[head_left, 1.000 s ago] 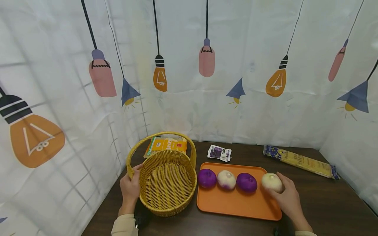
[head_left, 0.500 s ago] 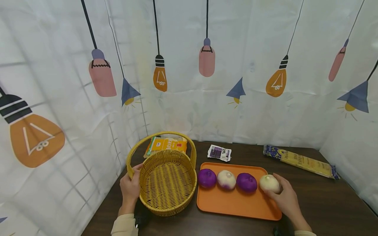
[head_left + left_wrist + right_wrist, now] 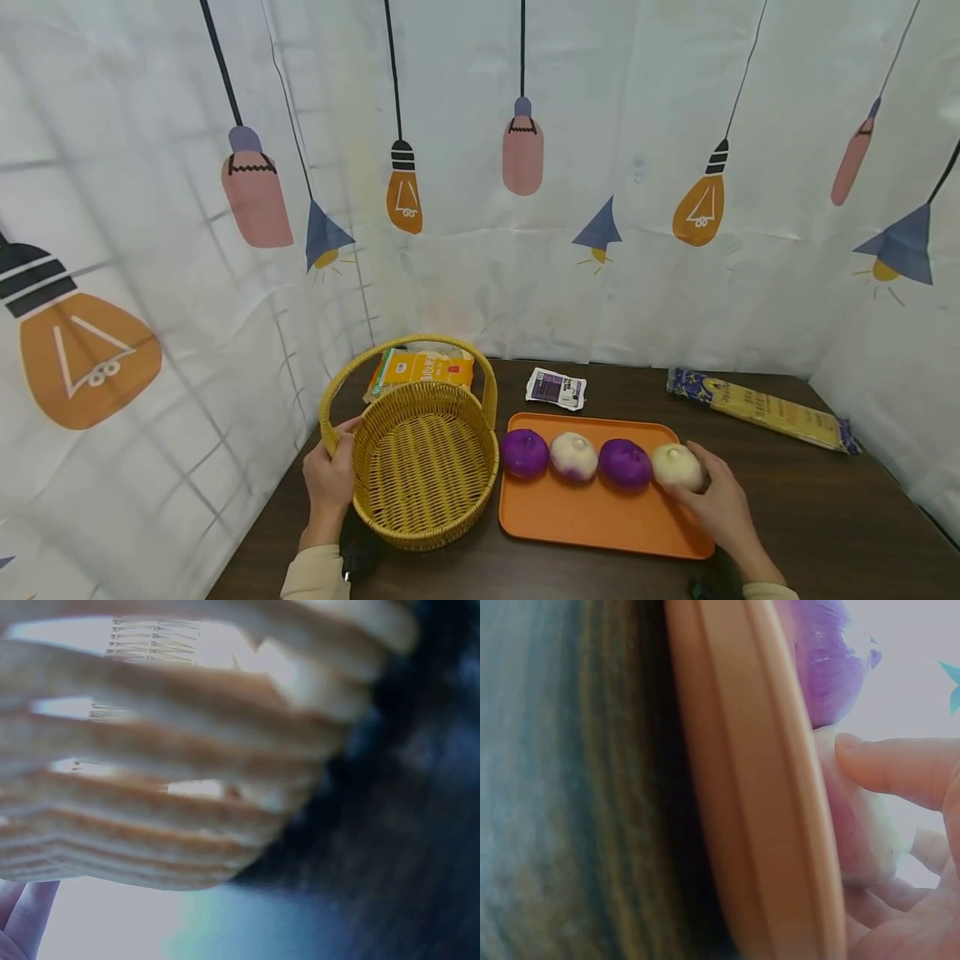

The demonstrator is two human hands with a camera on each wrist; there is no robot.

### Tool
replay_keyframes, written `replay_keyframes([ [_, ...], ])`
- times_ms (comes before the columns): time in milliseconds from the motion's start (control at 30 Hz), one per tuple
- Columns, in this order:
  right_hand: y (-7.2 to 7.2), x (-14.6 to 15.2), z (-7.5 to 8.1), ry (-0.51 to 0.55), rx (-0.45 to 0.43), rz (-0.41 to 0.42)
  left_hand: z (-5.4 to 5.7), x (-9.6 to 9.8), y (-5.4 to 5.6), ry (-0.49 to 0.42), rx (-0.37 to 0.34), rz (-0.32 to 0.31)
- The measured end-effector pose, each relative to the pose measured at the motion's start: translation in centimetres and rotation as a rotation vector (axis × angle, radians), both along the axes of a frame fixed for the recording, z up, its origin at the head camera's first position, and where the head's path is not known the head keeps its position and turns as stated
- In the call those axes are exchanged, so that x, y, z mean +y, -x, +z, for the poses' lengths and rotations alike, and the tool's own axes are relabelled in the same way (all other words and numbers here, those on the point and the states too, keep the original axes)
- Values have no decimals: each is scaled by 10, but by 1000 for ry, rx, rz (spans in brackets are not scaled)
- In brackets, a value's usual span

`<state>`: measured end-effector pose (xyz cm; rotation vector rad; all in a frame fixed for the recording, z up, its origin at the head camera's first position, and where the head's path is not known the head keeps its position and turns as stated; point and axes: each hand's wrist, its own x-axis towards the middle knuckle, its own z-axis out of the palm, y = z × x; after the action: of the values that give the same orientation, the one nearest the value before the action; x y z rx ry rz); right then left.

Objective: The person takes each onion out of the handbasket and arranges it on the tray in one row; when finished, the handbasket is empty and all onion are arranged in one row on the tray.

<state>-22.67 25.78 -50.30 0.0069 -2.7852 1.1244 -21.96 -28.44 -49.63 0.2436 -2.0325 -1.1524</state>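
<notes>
A yellow woven basket (image 3: pixel 427 471) with a tall arched handle stands on the left of the table. My left hand (image 3: pixel 330 479) grips its left side where the handle meets the rim. In the left wrist view the blurred basket weave (image 3: pixel 150 742) fills most of the picture. To the basket's right lies an orange tray (image 3: pixel 585 517). My right hand (image 3: pixel 720 496) holds a white onion (image 3: pixel 677 467) at the row's right end, thumb in front and fingers behind. Beside it lie a purple onion (image 3: pixel 626 464), a white onion with a purple patch (image 3: pixel 574 457) and another purple onion (image 3: pixel 525 454).
Behind the basket lies an orange and yellow food packet (image 3: pixel 435 368). A small white and purple sachet (image 3: pixel 556 389) sits behind the tray. Toward the back right is a long yellow and blue packet (image 3: pixel 765 410). A white printed curtain (image 3: pixel 465 283) encloses the dark table (image 3: pixel 817 508).
My right hand has moved a little to the left with the white onion, bringing it up close to the purple onion. My left hand and the basket have stayed in place.
</notes>
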Motion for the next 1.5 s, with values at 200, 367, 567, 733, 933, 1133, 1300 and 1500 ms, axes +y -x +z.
replay_keyframes([
  [200, -1, -3, -2, 26, -28, 13, 0, -1, -4, -10, -14, 11],
  [367, -1, -3, -2, 31, -35, 17, 1, -1, -5, -18, -13, 17],
  [567, -2, 1, 1, 54, -89, -4, -1, 1, -3, -15, -11, 10],
  [733, -4, 3, 2, 88, -90, -53, -2, 2, -1, -9, -7, -3],
  [933, -7, 3, -2, 106, -6, -116, -1, 3, -3, -2, -12, 1],
  [1133, -7, 2, -2, 128, 39, -166, 0, 4, -3, -8, -18, -5],
  [1300, -8, 1, 0, 121, 74, -177, 0, 2, -3, 6, -21, -2],
  [1500, -6, -1, 3, 121, 112, -198, -1, -1, -5, 26, -45, 24],
])
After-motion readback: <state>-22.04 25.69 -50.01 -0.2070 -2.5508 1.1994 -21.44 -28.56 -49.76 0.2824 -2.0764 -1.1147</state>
